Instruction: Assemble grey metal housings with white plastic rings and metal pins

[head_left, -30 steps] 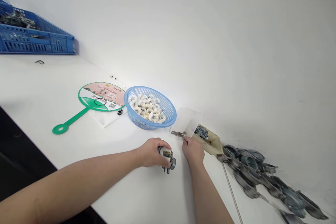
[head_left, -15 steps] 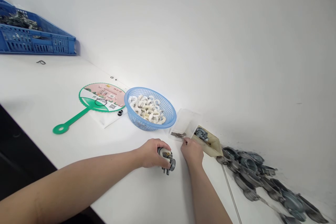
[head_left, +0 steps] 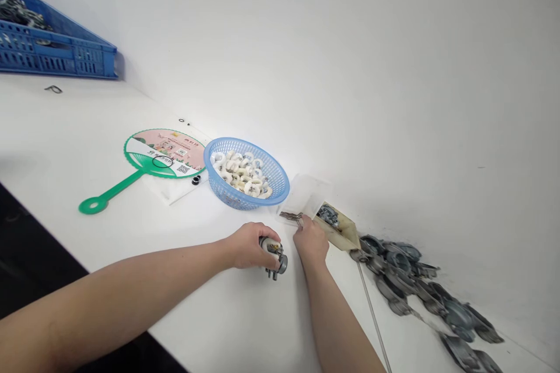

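The left hand is curling closed over a small carburetor-like assembly, gripping its pale top while the grey die-cast body and stubby fittings stick out past the fingers. The assembly is sitting near the counter's front edge, apparently still touching the surface, though the contact is hard to make out. It is likely dense and stiff for its size, and its smooth top may be a little slippery, so the body looks like the safest place to take hold, clear of the thin fittings. The right hand is narrowing to a pinch, its fingertips closing on the ends of a small bundle of thin metal pins, which are lying on a clear plastic tray. These look light, rigid and easy to scatter, so a pinch at their gathered ends seems to suit them. Just beside the tray, a beige card scoop is holding grey metal parts, and a heap of grey cast parts is spreading along the wall, with a long thin metal rod running down from it. Farther left, a blue plastic basket is holding white rings, next to a green-handled paper fan, while a blue crate is sitting at the counter's far corner. Compared with the earlier frame, the whole view is drifting up and left, while the hands are keeping their places on the assembly and pins.
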Action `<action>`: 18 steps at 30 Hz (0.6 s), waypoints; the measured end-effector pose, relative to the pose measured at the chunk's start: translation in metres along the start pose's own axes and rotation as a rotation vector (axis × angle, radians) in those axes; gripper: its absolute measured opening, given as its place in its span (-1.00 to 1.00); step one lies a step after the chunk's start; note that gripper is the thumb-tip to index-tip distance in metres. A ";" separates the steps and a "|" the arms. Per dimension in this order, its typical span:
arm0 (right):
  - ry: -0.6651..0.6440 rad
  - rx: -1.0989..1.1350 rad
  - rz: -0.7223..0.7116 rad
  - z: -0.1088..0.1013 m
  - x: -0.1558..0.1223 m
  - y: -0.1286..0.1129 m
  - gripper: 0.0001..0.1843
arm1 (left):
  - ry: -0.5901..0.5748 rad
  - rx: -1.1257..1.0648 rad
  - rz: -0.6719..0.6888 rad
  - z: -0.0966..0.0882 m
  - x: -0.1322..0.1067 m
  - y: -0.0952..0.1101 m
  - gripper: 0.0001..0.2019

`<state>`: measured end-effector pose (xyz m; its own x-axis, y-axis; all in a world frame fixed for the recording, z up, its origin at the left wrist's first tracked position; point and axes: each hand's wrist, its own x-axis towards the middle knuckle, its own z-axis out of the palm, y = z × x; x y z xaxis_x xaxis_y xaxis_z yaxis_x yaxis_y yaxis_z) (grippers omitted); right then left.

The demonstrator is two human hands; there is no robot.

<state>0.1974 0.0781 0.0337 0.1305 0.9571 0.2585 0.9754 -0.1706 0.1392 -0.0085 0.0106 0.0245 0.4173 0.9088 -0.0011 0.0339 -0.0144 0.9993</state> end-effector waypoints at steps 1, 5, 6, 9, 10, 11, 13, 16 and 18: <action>0.004 0.000 0.006 0.000 -0.001 0.000 -0.54 | -0.001 -0.001 0.001 0.000 0.000 0.000 -0.47; -0.009 -0.005 0.016 0.001 0.001 -0.001 -0.58 | -0.004 -0.013 -0.001 0.000 0.000 -0.002 -0.45; -0.011 -0.007 0.017 0.001 0.001 -0.002 -0.59 | -0.007 -0.018 0.002 0.000 0.001 -0.002 -0.44; -0.007 -0.009 0.021 0.002 0.004 -0.003 -0.60 | -0.006 -0.017 0.020 0.000 0.001 -0.003 -0.45; -0.002 -0.009 0.025 0.002 0.005 -0.004 -0.59 | -0.005 -0.010 0.024 0.000 0.001 -0.003 -0.45; 0.004 -0.009 0.027 0.002 0.005 -0.004 -0.57 | 0.000 -0.001 0.025 0.000 0.001 -0.002 -0.46; 0.016 -0.006 0.024 0.002 0.006 -0.004 -0.53 | 0.009 0.019 0.024 -0.001 0.001 -0.001 -0.46; 0.020 0.006 -0.001 0.002 0.007 -0.003 -0.52 | 0.019 0.045 0.033 -0.001 0.000 0.001 -0.47; 0.012 0.015 -0.014 0.003 0.008 -0.002 -0.53 | 0.018 0.044 0.038 -0.002 0.000 0.002 -0.46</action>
<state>0.1968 0.0872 0.0329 0.1150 0.9564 0.2684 0.9797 -0.1539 0.1284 -0.0102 0.0112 0.0262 0.4028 0.9145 0.0382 0.0583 -0.0673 0.9960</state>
